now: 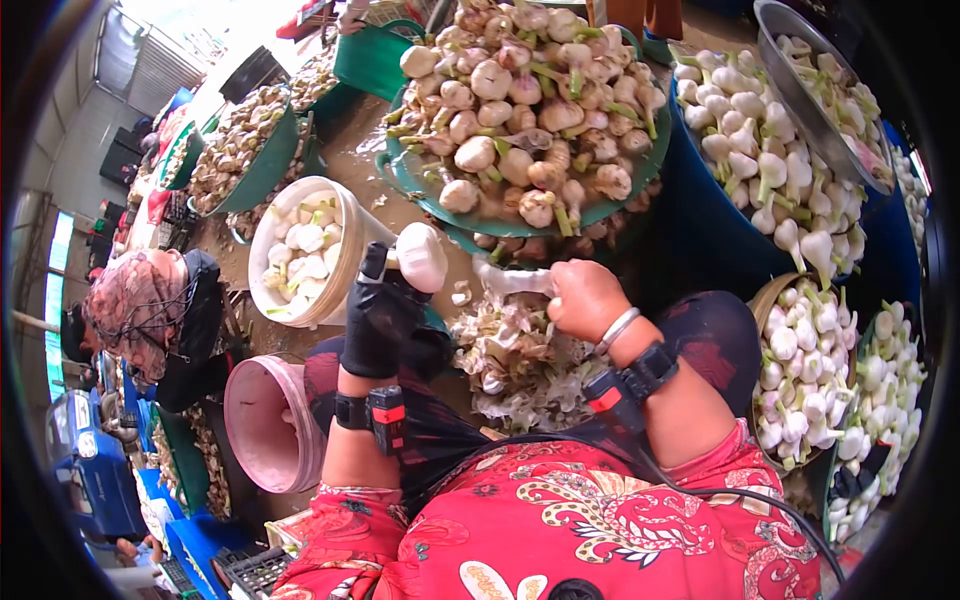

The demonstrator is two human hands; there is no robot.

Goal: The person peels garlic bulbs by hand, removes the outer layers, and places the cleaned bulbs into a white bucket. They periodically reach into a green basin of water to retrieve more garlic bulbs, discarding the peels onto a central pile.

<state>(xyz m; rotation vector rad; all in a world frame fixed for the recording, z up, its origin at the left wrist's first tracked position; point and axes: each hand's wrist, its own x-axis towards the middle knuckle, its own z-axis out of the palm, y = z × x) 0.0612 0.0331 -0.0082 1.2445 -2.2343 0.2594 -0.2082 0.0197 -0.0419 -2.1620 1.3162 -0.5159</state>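
Observation:
My left hand, in a black glove, is closed on a white garlic bulb, which sticks up above the fingers. My right hand, bare with a metal bangle at the wrist, is a fist around the end of a pale strip-like piece. That piece points left toward the bulb, with a gap between them; I cannot tell whether it is garlic skin or a blade. Below both hands lies a heap of papery garlic skins. Beyond the hands stands a wide green basin piled with unpeeled, stemmed bulbs.
A white bucket of cleaned garlic and a pink bucket stand at left. At right are a blue tub, a metal bowl and a basket, all holding garlic. A person in a patterned head covering is at far left.

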